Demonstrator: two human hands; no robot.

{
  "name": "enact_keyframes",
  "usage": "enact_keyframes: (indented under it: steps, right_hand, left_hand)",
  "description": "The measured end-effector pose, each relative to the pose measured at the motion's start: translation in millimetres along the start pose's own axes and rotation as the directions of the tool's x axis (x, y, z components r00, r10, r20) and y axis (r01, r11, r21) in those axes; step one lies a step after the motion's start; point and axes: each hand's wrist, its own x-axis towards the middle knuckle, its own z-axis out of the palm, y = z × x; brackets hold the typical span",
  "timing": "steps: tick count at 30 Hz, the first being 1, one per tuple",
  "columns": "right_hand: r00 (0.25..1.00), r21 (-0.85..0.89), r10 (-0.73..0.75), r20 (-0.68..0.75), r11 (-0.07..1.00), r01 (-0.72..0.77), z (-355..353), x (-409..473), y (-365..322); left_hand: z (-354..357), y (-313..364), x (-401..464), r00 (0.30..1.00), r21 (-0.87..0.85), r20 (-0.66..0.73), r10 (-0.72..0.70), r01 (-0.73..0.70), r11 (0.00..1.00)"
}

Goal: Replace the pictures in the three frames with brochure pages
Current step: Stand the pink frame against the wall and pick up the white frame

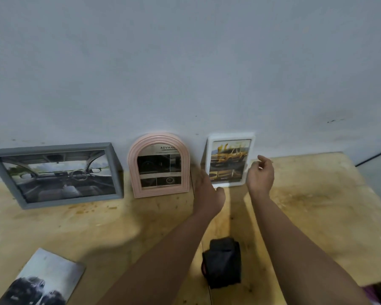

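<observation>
1. Landmark: white frame [230, 159]. It stands on the bench [317, 194], leaning back against the wall [185, 62], picture side toward the camera. Long axis upright, portrait; a yellow-vehicle brochure page shows in it.
2. Left hand [209, 190]: just to the near-left of the white frame, by its lower left corner. Fingers point toward the frame; whether they touch its edge is unclear because of blur. It appears to hold nothing, fingers loose.
3. Right hand [261, 175]: just right of the white frame, level with its lower half, fingers loosely curled and apart, grasping nothing. A small gap seems to separate the fingertips from the frame's right edge.
4. Key relation: the white frame lies straight ahead, between the two hands, one on each vertical side. Both are about equally near; the left sits lower, at the base.
5. Pink arched frame [158, 166]: left of the white frame, also upright against the wall, arch up, holding a printed page with dark panels.
6. Grey frame [57, 175]: farther left of the white frame, long axis horizontal, showing a car interior.
7. Judgement: all three frames appear to hold brochure pages; the task looks near its end, with only a final straightening possibly left.
8. Nearer than the white frame: a black folded object [223, 261]; far to the near-left, a loose printed page [44, 280] flat on the bench.
</observation>
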Motion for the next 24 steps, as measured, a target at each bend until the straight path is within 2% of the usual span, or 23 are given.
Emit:
enact_keyframes:
  steps: [7, 12, 15, 17, 19, 22, 24]
  right_hand:
    - [0.967, -0.04, 0.115, 0.226, 0.993, -0.108, 7, 34, 10]
    - [0.926, -0.021, 0.13, 0.355, 0.991, -0.131, 11, 32, 24]
    - [0.922, 0.004, 0.135, 0.364, 0.989, -0.147, 7, 27, 29]
    - [0.919, 0.037, 0.158, 0.36, 0.982, -0.183, 0, 20, 33]
    - [0.917, 0.077, 0.2, 0.345, 0.968, -0.241, -11, 10, 39]
    - [0.923, 0.143, 0.235, 0.305, 0.947, -0.288, -32, -12, 38]
    - [0.917, 0.187, 0.247, 0.314, 0.93, -0.315, -43, -32, 32]
  left_hand:
    - [34, 2, 45, 0.992, -0.176, -0.024, -0.128, 0.121, 0.977]
    - [39, 6, 64, 0.991, -0.28, -0.104, -0.082, 0.05, 0.959]
    - [38, 0, 64, 0.978, -0.261, -0.201, -0.053, -0.001, 0.965]
    - [35, 0, 52, 0.963, -0.235, -0.269, -0.006, -0.06, 0.97]
    - [30, 1, 36, 0.946, -0.155, -0.306, 0.104, -0.158, 0.975]
    - [18, 1, 13, 0.912, -0.044, -0.256, 0.321, -0.343, 0.938]
    - [7, 2, -5, 0.89, -0.016, -0.196, 0.412, -0.423, 0.906]
